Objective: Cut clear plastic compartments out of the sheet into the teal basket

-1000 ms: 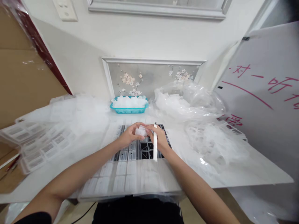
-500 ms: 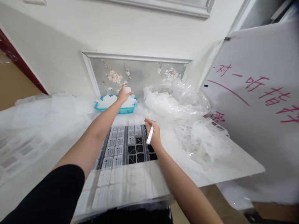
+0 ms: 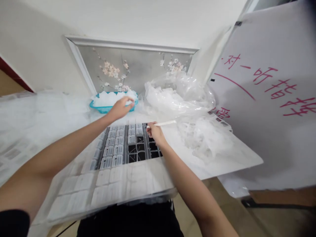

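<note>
Behind the worktop (image 3: 243,156), a framed blossom picture (image 3: 143,65) leans by the pale wall, and a whiteboard (image 3: 247,144) with red handwriting stands past the right edge. At the far edge, left of the middle, sits a blue basket (image 3: 106,109) heaped with white pieces (image 3: 111,98); beside it, toward the far right corner, lies a clear plastic bag (image 3: 180,95) with more white stuff inside. My left hand (image 3: 122,107) is at the basket's right end, thumb and fingers parted. With my right hand (image 3: 155,131) I grip a slim white tool (image 3: 168,123), its dark tip pointing left, over the far right part of a gridded tray (image 3: 133,158) reaching to the near edge. Pale ribbed pieces (image 3: 113,150) line its left rows. Loose clear plastic (image 3: 204,141) covers the right side; translucent trays (image 3: 27,112) spread along the left.
</note>
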